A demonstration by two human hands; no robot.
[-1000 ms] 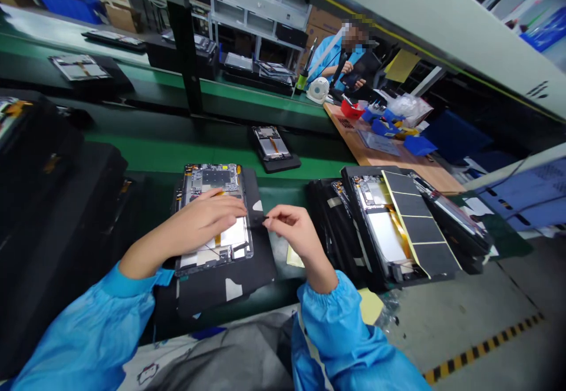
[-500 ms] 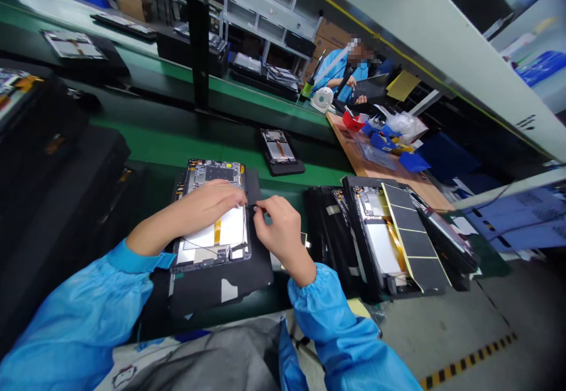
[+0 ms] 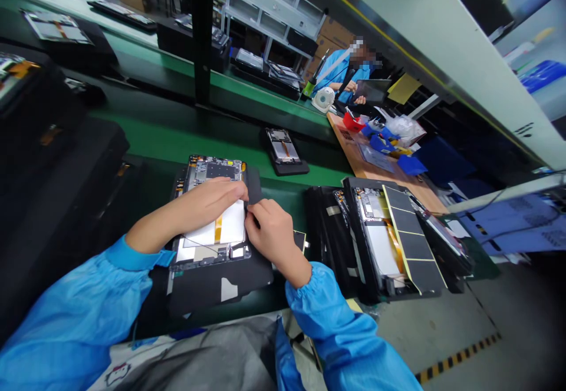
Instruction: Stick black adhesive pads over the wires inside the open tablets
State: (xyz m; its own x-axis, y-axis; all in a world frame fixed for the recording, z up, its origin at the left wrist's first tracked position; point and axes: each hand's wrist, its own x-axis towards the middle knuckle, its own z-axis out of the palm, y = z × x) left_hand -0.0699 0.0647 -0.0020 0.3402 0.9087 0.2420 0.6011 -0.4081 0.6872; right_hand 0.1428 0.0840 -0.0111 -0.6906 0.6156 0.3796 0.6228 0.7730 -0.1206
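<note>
An opened tablet with a circuit board, white battery and orange ribbon lies on black foam boards. Across its upper middle rests my left hand, palm down, fingers together and bent at the tablet's right edge; what is under the fingertips is hidden. My right hand is pinched at that same edge, its fingertips close to the left hand's. Something thin and dark seems to be between them, too small to name. A thin black wire runs over the tablet's lower part.
To the right stands a stack of opened tablets with black adhesive sheets. Another tablet lies on the green bench behind. Black foam stacks fill the left. A person in blue sits across, near a small fan.
My right hand has moved slightly left, from a small gap beside the tablet onto its right edge. My left hand's fingers have shifted a little; the tablet stays in place.
</note>
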